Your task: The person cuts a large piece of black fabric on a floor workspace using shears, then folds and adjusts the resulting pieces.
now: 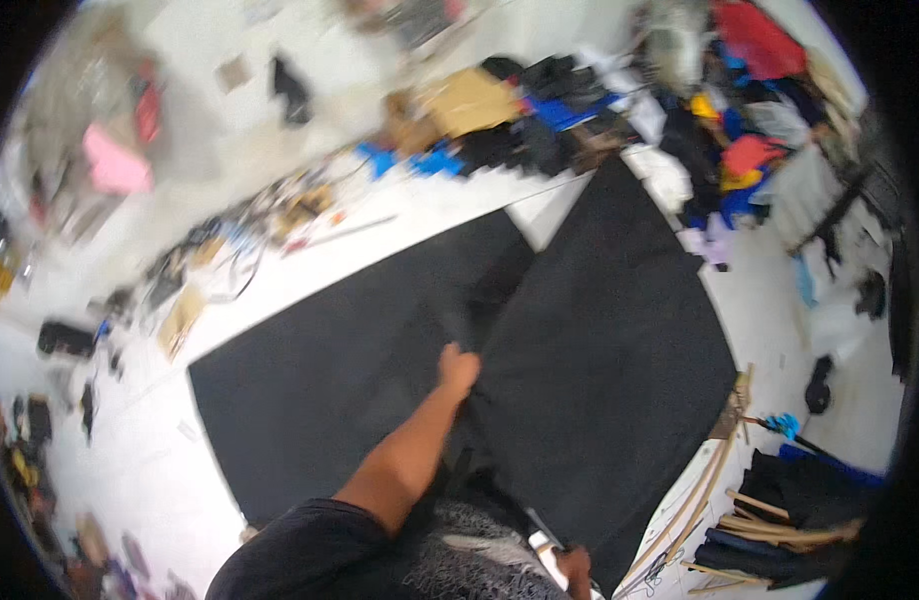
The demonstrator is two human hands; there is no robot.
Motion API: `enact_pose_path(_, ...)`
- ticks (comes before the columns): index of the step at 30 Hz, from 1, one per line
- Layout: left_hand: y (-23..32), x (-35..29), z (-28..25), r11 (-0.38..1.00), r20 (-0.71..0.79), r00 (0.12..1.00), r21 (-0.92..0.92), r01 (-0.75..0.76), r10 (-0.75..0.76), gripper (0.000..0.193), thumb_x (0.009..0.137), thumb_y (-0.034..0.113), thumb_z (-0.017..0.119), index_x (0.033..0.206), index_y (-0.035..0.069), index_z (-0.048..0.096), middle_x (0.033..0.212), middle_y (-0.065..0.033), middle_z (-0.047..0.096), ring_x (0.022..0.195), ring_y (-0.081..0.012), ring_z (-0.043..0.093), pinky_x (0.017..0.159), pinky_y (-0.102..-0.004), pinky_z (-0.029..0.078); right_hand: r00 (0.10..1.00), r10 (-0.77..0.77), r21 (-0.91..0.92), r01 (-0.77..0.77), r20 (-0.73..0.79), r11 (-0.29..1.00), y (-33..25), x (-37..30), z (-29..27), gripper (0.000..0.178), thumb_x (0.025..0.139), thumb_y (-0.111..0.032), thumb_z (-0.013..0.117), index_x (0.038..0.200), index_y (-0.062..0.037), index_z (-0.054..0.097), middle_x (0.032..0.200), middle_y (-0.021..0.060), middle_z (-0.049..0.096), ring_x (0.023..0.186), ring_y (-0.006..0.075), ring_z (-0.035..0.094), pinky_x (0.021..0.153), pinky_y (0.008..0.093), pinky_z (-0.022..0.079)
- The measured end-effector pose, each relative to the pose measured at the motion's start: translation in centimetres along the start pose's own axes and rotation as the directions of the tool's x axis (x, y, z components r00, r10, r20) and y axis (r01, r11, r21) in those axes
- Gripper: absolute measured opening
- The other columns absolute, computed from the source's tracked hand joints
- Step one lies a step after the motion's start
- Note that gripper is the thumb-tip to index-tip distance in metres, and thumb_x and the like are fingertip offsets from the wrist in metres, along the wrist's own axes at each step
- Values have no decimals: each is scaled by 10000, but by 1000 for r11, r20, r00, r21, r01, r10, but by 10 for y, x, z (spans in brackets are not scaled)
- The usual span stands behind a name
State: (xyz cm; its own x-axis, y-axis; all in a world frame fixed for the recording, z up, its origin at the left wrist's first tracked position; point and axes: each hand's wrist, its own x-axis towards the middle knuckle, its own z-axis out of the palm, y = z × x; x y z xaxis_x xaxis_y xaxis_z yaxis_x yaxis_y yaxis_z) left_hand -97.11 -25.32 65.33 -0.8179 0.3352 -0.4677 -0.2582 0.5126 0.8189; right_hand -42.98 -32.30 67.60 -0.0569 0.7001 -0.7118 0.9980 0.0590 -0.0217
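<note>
Where the black fabric (600,340) spreads flat over the white desk (280,290), left hand (458,368) closed on a pinched fold mid-sheet. Right hand (578,568) at the near edge, grip unclear. Probably soft, limp, light; best gathered at edges.

Black fabric sheets (600,370); white table (310,270); blue and red cloth pile (740,150); pink item (115,165).

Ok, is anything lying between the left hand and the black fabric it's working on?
Nothing visible does. The left hand is closed right on the black fabric, at the fold where its two spread panels meet. The right hand sits at the fabric's near edge, low in the view. The scrap pile lies beyond the fabric's far edge.
</note>
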Motion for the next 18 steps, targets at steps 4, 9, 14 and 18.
enact_pose_path(4, -37, -31, -96, 998, 182, 981, 11, 64, -65, 415, 830, 100, 495, 1193, -96, 533, 1242, -362, 560, 1226, -504, 501, 1030, -486, 399, 997, 19, -59, -24, -79, 998, -35, -76, 70, 495, 729, -417, 709, 951, 25, 694, 973, 306, 687, 962, 481, 663, 870, 522, 527)
enact_pose_path(9, -87, -53, -206, 998, 160, 985, -7, 61, -59, 459, 886, 79, 482, 1304, -107, 446, 1288, -363, 531, 1239, -485, 501, 1050, -485, 405, 988, -148, -109, 142, -49, 984, -72, -160, 131, 471, 760, -416, 692, 971, 6, 677, 897, 280, 686, 938, 487, 654, 847, 525, 524)
enact_pose_path(14, -126, -64, -295, 1000, 139, 990, -12, 18, -17, 387, 892, 94, 484, 1240, -73, 503, 1270, -334, 559, 1217, -487, 514, 1038, -475, 414, 971, -233, -155, 222, -57, 963, -79, -214, 212, 512, 757, -452, 707, 1003, -4, 676, 968, 262, 688, 957, 473, 652, 845, 522, 531)
enact_pose_path(18, -141, -83, -345, 996, 177, 981, 15, -85, 81, 338, 855, 90, 498, 1161, -38, 564, 1219, -304, 602, 1183, -459, 549, 1008, -472, 432, 983, -126, -177, 102, -132, 979, -84, -251, 306, 474, 760, -422, 717, 1020, -27, 686, 992, 246, 690, 959, 453, 659, 862, 515, 537)
